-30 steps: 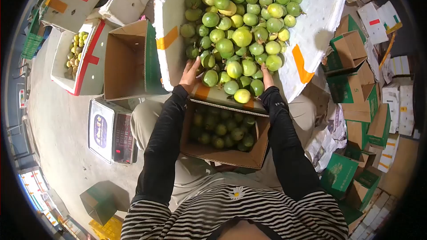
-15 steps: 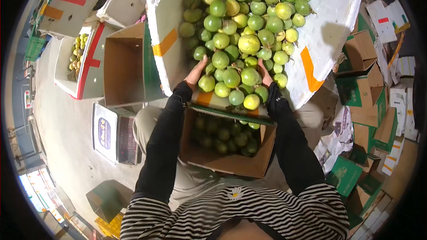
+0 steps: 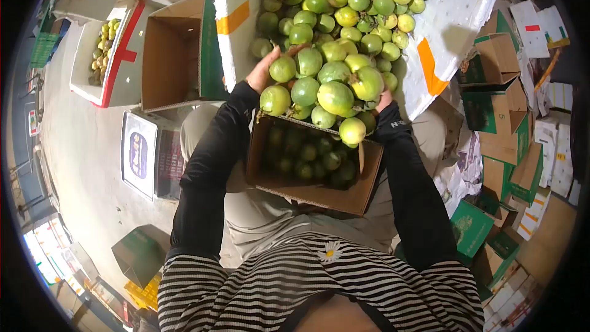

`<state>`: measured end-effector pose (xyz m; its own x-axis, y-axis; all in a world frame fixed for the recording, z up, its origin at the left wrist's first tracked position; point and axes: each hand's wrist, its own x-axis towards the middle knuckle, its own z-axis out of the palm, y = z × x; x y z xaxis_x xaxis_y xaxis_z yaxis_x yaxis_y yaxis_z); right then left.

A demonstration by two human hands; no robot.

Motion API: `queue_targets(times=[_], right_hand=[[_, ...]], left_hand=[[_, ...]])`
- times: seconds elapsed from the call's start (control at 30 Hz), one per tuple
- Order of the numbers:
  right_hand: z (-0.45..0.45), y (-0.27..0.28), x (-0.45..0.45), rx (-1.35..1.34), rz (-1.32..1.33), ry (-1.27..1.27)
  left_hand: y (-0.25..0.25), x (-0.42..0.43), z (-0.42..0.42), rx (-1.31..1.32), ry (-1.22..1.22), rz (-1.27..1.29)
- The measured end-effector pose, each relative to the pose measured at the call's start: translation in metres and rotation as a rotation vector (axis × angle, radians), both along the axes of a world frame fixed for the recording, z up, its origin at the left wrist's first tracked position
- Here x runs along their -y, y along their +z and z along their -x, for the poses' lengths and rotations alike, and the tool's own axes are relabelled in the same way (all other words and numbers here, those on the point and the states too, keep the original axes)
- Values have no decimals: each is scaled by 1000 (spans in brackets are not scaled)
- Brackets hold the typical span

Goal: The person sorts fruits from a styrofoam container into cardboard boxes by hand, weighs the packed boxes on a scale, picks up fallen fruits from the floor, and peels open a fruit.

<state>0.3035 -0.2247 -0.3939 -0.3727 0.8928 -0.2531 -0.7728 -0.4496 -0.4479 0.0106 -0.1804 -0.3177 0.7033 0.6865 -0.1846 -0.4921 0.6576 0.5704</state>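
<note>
Green and yellow fruit (image 3: 335, 98) are sitting in a heap between the two hands, at the near end of the white box (image 3: 458, 27), and one yellow one is hanging out over the brown box (image 3: 313, 195). The left hand (image 3: 262, 72) is cupping the heap from the left and the right hand (image 3: 385, 101) is cupping it from the right, so both are grasping fruit together. Most of the fingers are hiding behind the fruit, so I cannot tell how hard they are pressing. The fruit are looking round, firm and smooth. Each one is likely weighing little, but the whole heap is likely feeling heavy. The skins are shining, so they may be slipping and rolling, and a hard bump could be bruising them. Holding low at both sides, with fingers underneath, is seeming best. More fruit are lying farther back in the white box, and others are lying in the shady brown box, between the person's legs (image 3: 261, 215). A scale (image 3: 138, 157) is standing to the left, and green boxes (image 3: 472, 227) are lying to the right.
</note>
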Motion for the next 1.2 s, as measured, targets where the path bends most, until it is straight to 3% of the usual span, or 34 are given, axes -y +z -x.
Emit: queue_targets(times=[0.03,0.07,0.1,0.17,0.23,0.3,0.37,0.43,0.5,0.53,0.57,0.63,0.7,0.73,0.83,0.87,0.9,0.97,1.0,1.03,1.07,1.1,1.13,1.17,1.2], right_hand=[[2,29,-1,-141,45,21],[11,63,3,-193,26,80],[20,98,7,-241,7,140],[45,166,26,-28,-180,181],[43,174,43,319,-455,329],[53,181,75,691,-753,279],[60,176,111,1257,-1044,314],[55,176,136,1509,-1062,150],[47,182,162,1427,-577,-144],[40,180,172,1617,-526,-203],[33,172,180,1805,-471,-267],[19,112,205,2055,-460,-16],[29,102,201,2081,-259,349],[33,105,204,2021,-344,291],[48,118,207,1850,-536,106],[58,122,210,1861,-548,135],[77,133,211,1871,-556,161],[121,140,201,1557,-782,31],[145,137,192,1525,-848,104],[175,134,179,1490,-916,178],[217,162,164,1440,-1021,162],[258,178,147,1361,-1031,267],[304,179,127,1269,-1029,388],[354,181,111,1231,-1153,284],[398,193,98,1224,-1183,268]], left_hand=[[2,-1,6,-11,13,15],[52,13,-4,71,-13,-69],[62,21,-6,52,6,-145],[93,48,-11,12,44,-294],[99,82,-6,-193,56,-490],[97,117,6,-562,41,-704],[83,142,22,-913,45,-961],[86,161,31,-1107,400,-907],[86,170,47,-1628,381,-961],[72,172,59,-1824,162,-959],[60,171,68,-1879,-249,-826],[3,182,78,-1884,-333,-921],[13,178,82,-1836,-377,-850],[16,180,86,-1809,-406,-814],[12,185,134,-1639,-207,-1053],[23,185,156,-1666,-296,-1046],[57,188,177,-1691,-389,-1041],[121,210,227,-1535,-220,-1115],[167,222,248,-1728,-455,-1272],[179,238,291,-1600,-206,-1076],[212,256,311,-1767,-204,-747],[226,279,346,-1826,-109,-581],[241,304,363,-1806,180,-412],[244,323,402,-1904,143,-268],[240,344,425,-1962,337,-317]])
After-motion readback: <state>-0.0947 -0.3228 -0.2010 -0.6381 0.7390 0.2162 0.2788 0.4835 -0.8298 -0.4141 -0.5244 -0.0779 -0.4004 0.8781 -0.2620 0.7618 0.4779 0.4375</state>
